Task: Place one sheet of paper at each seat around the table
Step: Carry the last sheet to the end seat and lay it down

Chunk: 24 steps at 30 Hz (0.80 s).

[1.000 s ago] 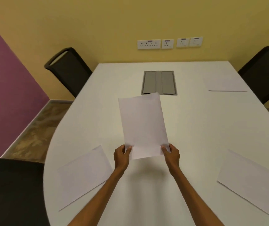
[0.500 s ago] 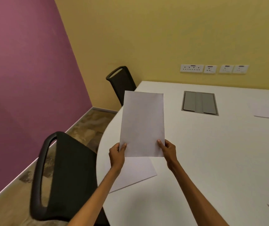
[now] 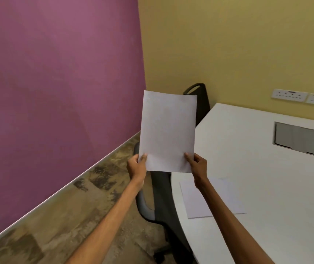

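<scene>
Sheet (image 3: 168, 130) swings left, clear of the table (image 3: 266, 187) since a second ago, held upright in the air; left hand (image 3: 137, 166) and right hand (image 3: 198, 164) each pinch a bottom corner. Laid paper (image 3: 192, 201) already marks the near chair (image 3: 161, 197), so the far chair (image 3: 201, 103) looks next.

sheets (image 3: 168, 130) (image 3: 194, 201): 2 | chairs (image 3: 202, 107) (image 3: 161, 197): 2 | table (image 3: 257, 178): 1 | hands (image 3: 137, 166) (image 3: 198, 164): 2

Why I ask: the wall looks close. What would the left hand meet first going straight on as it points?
Probably the far chair, past the sheet the left hand holds; the way there looks free, but depth is unclear.
</scene>
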Available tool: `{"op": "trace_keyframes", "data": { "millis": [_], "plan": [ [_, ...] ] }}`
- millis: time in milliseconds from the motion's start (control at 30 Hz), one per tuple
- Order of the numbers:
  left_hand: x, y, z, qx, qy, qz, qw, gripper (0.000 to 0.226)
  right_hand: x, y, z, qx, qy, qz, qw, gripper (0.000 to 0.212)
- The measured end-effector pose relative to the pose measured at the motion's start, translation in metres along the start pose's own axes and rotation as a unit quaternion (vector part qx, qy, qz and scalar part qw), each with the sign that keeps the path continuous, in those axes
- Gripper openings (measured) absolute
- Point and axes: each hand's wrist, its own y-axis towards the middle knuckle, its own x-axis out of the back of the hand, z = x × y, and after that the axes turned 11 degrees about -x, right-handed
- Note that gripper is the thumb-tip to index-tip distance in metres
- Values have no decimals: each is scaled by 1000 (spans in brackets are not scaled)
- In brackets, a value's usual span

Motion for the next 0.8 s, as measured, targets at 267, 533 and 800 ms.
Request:
{"op": "trace_keyframes", "data": {
  "millis": [267,533,800],
  "plan": [
    [86,82,16,-5,2,-60,998,15,-118,36,4,16,-35,111,993,8],
    [121,188,62,7,31,-55,998,21,-217,117,-14,21,-28,142,989,10],
    [111,296,87,26,40,-45,998,13,-277,203,-3,14,-23,139,990,10]
  ]
}}
